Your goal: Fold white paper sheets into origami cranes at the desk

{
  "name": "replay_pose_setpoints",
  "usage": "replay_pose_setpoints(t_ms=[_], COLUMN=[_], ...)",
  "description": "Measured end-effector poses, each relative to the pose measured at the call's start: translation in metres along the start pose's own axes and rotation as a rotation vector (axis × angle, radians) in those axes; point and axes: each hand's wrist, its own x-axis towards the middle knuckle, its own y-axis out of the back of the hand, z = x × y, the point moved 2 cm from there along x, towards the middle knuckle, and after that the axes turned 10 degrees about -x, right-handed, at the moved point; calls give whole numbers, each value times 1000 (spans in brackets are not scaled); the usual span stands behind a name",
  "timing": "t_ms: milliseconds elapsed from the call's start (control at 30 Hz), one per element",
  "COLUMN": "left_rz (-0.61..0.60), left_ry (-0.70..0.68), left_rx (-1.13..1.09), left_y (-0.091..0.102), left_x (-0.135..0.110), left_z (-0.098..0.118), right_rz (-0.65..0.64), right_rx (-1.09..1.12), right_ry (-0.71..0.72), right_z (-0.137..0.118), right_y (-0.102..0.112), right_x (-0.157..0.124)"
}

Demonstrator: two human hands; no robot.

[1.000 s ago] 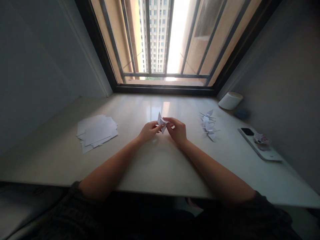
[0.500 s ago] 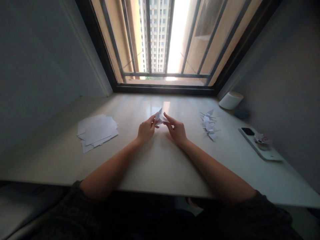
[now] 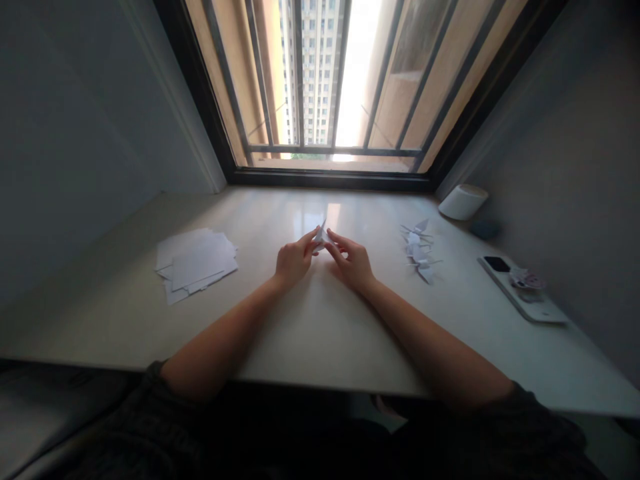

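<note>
A small piece of folded white paper (image 3: 321,237) stands at the middle of the frame, its narrow point tilted upward, just above the counter (image 3: 320,340) and held clear of it. The left hand (image 3: 295,261) pinches its lower part between thumb and fingers. The right hand (image 3: 353,263) sits just beside it, with fingers stretched toward the paper and appearing to touch its right side, but whether they are pinching it cannot be told at this size.

Thin paper this small could crease in the wrong place or tear if squeezed too hard, and could drop if the left pinch loosens. The dim light and bright window (image 3: 330,87) behind it may also make its edges harder to see.

To the left lies a loose stack of white sheets (image 3: 196,263), whose uneven edges could slide if brushed. To the right, a cluster of paper cranes (image 3: 417,250) has thin points that a passing forearm could bend. Further right are a phone (image 3: 520,290) with a small charm (image 3: 526,280) on it, a white cup (image 3: 463,202) and a blue object (image 3: 484,229). No brand or writing can be read.
</note>
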Motion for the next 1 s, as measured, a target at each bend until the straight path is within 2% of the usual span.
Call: replay_pose_setpoints(t_ms=[333, 600, 833, 1000], left_rz=[-23, 1, 12, 21], left_ry=[27, -27, -10, 7], left_rx=[29, 61, 121, 73], left_y=[1, -2, -1, 0], left_x=[0, -2, -2, -1], left_z=[3, 4, 5, 4], right_rz=[42, 106, 102, 78], right_rx=[-110, -156, -134, -132], right_ry=[-10, 11, 52, 88], right_z=[4, 2, 0, -2], right_y=[1, 4, 4, 4], right_x=[0, -1, -1, -1])
